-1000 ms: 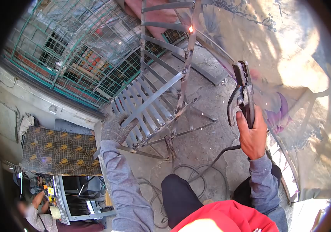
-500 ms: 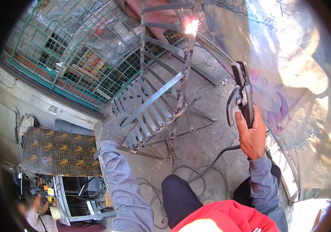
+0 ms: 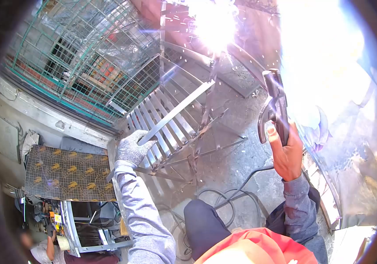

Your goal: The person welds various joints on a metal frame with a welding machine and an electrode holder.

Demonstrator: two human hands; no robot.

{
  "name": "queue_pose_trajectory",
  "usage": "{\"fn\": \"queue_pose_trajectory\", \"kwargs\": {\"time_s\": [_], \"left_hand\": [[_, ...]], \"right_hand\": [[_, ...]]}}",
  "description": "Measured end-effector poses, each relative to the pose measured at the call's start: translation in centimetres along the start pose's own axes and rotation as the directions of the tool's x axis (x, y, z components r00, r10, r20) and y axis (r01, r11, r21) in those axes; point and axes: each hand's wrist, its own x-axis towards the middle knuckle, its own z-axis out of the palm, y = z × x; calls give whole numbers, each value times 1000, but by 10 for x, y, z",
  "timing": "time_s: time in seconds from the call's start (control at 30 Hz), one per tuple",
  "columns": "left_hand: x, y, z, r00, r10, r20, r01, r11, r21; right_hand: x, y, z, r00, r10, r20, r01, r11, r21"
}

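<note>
My left hand [image 3: 133, 148], in a grey glove, is closed on the lower end of a flat metal bar [image 3: 177, 113]. The bar slants up to the right and meets an upright of the slatted metal frame [image 3: 207, 110]. My bare right hand [image 3: 286, 152] grips a welding electrode holder [image 3: 275, 99], its jaws pointing up. From the jaws a thin rod [image 3: 248, 57] runs up and left to a glaring welding arc [image 3: 217, 26] on the frame's upper part. The glare hides the joint there. Sparks fly around it.
A green wire mesh cage [image 3: 87, 66] stands at upper left. A patterned board [image 3: 69, 174] lies at left, with a co-worker [image 3: 49, 248] below it. Grey cable [image 3: 232, 198] loops over the concrete floor by my knees. A patterned cloth [image 3: 351, 176] hangs at right.
The arc has grown from a small glow to a wide white glare, washing out the frame's top and the cloth. Both my hands stay nearly in place. The co-worker's arms have shifted slightly.
</note>
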Motion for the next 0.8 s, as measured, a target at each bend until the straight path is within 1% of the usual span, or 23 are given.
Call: {"fn": "queue_pose_trajectory", "kwargs": {"time_s": [0.03, 0.07, 0.13, 0.17, 0.23, 0.27, 0.33, 0.47, 0.57, 0.63, 0.77, 0.8], "left_hand": [[-1, -4, 1, 999, 8, -36, -5, 997, 72], [1, -4, 1, 997, -71, 13, 68, 986, 153], [2, -2, -1, 995, -97, 34, 90, 981, 174], [1, -2, -1, 995, -98, 32, 91, 980, 174], [1, -2, -1, 996, -90, 26, 86, 986, 145], [1, -3, 0, 996, -88, 27, 83, 986, 147], [2, -6, 1, 998, -66, 18, 62, 985, 159], [1, -5, 1, 997, -78, 15, 75, 987, 143], [2, -8, 2, 998, -61, 2, 60, 982, 180], [1, -5, 0, 997, -76, 21, 72, 987, 146], [1, -3, 0, 995, -98, 33, 91, 983, 158], [0, -2, 1, 998, -58, -6, 58, 988, 142]], "right_hand": [[0, 2, 0, 1000, -4, -16, 4, 1000, -6], [0, -3, 0, 998, 38, -41, -37, 999, 23], [2, -4, -1, 998, 17, -56, -16, 1000, 13], [2, -5, -2, 998, 15, -56, -15, 1000, 15], [2, -6, -3, 994, 109, -34, -105, 991, 87], [1, -5, -3, 993, 110, -36, -107, 990, 87], [2, -4, -2, 998, 15, -54, -14, 1000, 13], [3, -3, -1, 998, 21, -54, -20, 999, 32], [3, -3, -1, 998, 43, -37, -42, 999, 13], [3, -2, 1, 999, 26, -44, -25, 1000, 17], [4, -1, 2, 999, 5, -38, -4, 1000, 8], [4, -1, 2, 999, 15, -36, -14, 1000, 10]]}}
